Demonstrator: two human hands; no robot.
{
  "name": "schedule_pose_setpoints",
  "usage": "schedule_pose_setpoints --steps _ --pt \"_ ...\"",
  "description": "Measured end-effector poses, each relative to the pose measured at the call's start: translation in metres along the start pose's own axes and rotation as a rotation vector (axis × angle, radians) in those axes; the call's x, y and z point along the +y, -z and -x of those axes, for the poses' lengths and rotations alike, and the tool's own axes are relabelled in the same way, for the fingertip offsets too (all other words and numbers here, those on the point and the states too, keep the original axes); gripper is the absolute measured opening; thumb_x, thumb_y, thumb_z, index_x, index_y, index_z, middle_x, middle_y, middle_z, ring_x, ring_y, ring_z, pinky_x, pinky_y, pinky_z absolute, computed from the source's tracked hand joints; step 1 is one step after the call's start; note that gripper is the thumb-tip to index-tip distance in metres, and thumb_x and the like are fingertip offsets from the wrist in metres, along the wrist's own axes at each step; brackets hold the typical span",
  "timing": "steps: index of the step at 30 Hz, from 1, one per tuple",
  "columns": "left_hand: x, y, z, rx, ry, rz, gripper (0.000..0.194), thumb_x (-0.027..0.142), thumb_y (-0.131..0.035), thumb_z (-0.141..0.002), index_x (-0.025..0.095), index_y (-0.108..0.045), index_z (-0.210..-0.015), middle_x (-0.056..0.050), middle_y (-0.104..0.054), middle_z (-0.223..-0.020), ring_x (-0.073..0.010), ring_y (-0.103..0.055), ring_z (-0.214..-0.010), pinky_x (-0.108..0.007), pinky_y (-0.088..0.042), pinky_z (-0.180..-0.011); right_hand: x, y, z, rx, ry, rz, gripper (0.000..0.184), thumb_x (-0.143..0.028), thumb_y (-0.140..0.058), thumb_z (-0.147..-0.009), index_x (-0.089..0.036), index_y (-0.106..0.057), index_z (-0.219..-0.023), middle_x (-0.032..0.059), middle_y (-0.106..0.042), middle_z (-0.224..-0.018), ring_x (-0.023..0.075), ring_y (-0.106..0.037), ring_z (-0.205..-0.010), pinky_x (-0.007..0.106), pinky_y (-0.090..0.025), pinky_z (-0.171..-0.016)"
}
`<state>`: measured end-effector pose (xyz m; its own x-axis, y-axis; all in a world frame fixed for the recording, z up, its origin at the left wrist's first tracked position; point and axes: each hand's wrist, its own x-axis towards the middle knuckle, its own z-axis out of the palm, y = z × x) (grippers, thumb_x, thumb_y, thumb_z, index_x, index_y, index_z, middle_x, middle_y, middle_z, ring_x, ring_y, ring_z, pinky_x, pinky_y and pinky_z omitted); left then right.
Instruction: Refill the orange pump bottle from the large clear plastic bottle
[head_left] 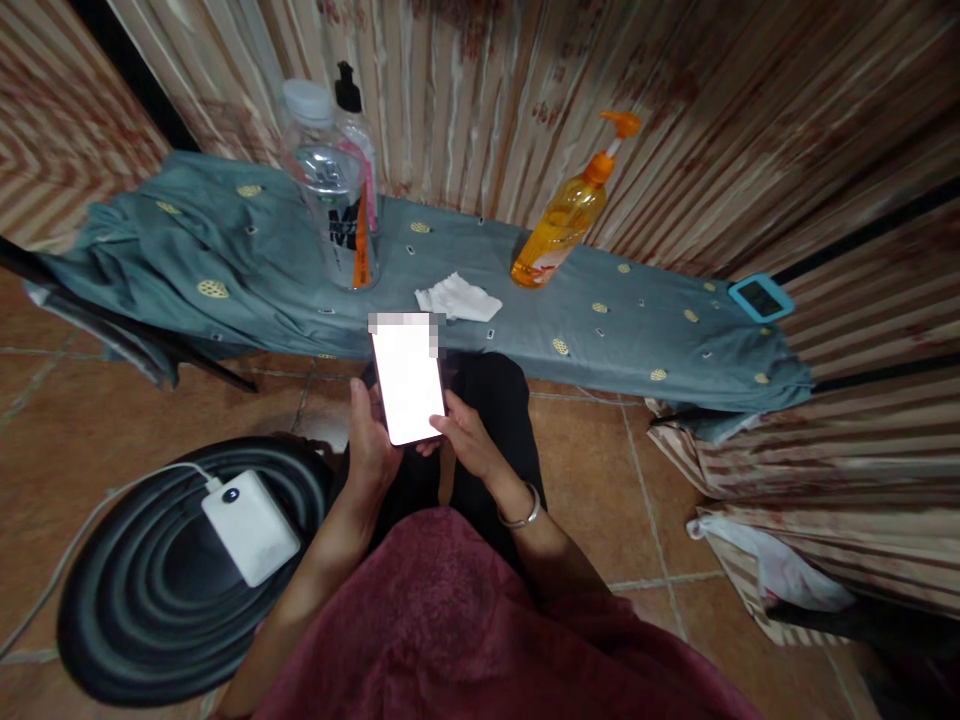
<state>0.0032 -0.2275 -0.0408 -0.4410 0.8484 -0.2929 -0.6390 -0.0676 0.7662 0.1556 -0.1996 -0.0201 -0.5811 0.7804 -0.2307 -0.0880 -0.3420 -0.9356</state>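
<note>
A phone (409, 385) with a bright white screen is held upright above my lap. My left hand (373, 435) is closed round its left side and lower corner, the thumb along the edge. On the other side my right hand (466, 432) grips the lower right corner, its thumb lying over the screen's edge. The fingers behind the phone are mostly hidden. Just beyond the phone, a crumpled white tissue (459, 298) lies on the cloth-covered bench (525, 335).
On the bench stand a clear plastic bottle (334, 200), a black-topped pump bottle (360, 140) and an orange pump bottle (559, 230). A blue-framed digital clock (760, 297) sits far right. Left of me, a white power bank (251, 530) with a cable rests on a black round stool (112, 600).
</note>
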Motion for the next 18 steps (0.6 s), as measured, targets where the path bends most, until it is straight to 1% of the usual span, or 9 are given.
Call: schedule_pose_setpoints --steps 4,6,12,15,18 --pt "0.0000 0.0022 -0.0010 0.002 0.019 0.005 0.077 0.098 -0.072 -0.109 0.024 -0.091 -0.110 -0.013 -0.096 -0.091 -0.0394 -0.099 -0.103 -0.041 -0.079 -0.075 0.0013 -0.0002 -0.0002 0.002 -0.001 0.002 0.053 -0.058 -0.103 -0.095 -0.027 -0.067 -0.118 -0.0049 -0.089 -0.089 0.0140 -0.084 -0.061 0.026 -0.075 -0.063" --pt "0.0002 0.0020 -0.0013 0.009 0.022 0.009 0.074 0.096 -0.071 -0.111 0.025 -0.090 -0.108 -0.012 -0.095 -0.089 -0.0389 -0.099 -0.101 -0.040 -0.079 -0.074 0.0019 0.0001 -0.0002 -0.001 -0.002 0.008 0.052 -0.058 -0.103 -0.096 -0.028 -0.065 -0.115 -0.0029 -0.091 -0.092 0.0144 -0.084 -0.062 0.026 -0.075 -0.064" --pt "0.0012 -0.0016 -0.0007 0.026 0.038 0.052 0.073 0.096 -0.075 -0.108 0.025 -0.089 -0.105 -0.011 -0.094 -0.085 -0.0384 -0.100 -0.099 -0.041 -0.080 -0.075 0.0058 0.0022 -0.0010 -0.006 0.000 0.028 0.051 -0.056 -0.101 -0.097 -0.027 -0.064 -0.118 -0.0014 -0.091 -0.097 0.0163 -0.086 -0.065 0.029 -0.078 -0.067" --pt "0.0014 -0.0016 -0.0001 0.013 0.038 0.059 0.075 0.096 -0.078 -0.106 0.022 -0.089 -0.109 -0.011 -0.094 -0.088 -0.0398 -0.100 -0.103 -0.044 -0.082 -0.081 0.0085 0.0034 -0.0020 -0.011 0.003 0.039 0.049 -0.055 -0.099 -0.100 -0.026 -0.066 -0.122 -0.0013 -0.091 -0.097 0.0169 -0.087 -0.066 0.029 -0.077 -0.068" --pt "0.0017 0.0005 -0.0003 0.014 0.048 0.064 0.074 0.094 -0.077 -0.109 0.022 -0.089 -0.110 -0.013 -0.096 -0.093 -0.0407 -0.100 -0.108 -0.044 -0.082 -0.083 0.0102 0.0043 -0.0027 -0.013 0.008 0.047 0.047 -0.054 -0.097 -0.101 -0.027 -0.066 -0.122 -0.0019 -0.089 -0.096 0.0175 -0.087 -0.067 0.030 -0.078 -0.068"
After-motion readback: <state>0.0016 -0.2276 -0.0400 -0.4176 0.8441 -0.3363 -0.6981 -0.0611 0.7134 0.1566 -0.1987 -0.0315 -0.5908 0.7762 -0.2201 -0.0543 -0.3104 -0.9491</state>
